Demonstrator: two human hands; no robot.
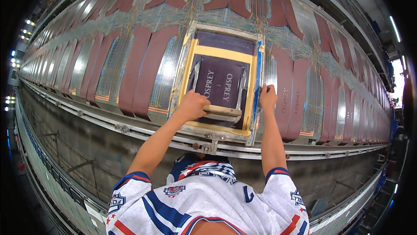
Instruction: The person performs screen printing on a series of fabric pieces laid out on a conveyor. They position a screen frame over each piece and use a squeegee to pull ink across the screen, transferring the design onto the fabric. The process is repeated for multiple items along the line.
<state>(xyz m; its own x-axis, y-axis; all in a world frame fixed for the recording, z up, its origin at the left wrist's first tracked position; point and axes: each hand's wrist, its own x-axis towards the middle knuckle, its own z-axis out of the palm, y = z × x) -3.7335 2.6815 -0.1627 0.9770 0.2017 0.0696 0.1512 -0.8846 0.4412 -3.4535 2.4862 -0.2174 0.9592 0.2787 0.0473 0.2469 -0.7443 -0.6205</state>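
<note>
In the head view, the left hand [191, 105] is closed around the wooden squeegee [222, 111] at the near end of the printing screen frame [257, 83]. The right hand [267, 97] grips the frame's right rail. The squeegee looks stiff and light, best held by its handle; the mesh seems delicate. Maroon fabric strips [145, 70] lie beside it.

Both bare forearms entered from the lower edge and extended forward, short sleeves ending above the elbows. The left hand [191, 104] was closed in a fist-like grip, knuckles up, wrist roughly in line with the forearm — the arm angled inward to the right. The right hand [267, 97] was held further out and higher, fingers curled in a clasp — its arm ran nearly straight ahead.
</note>
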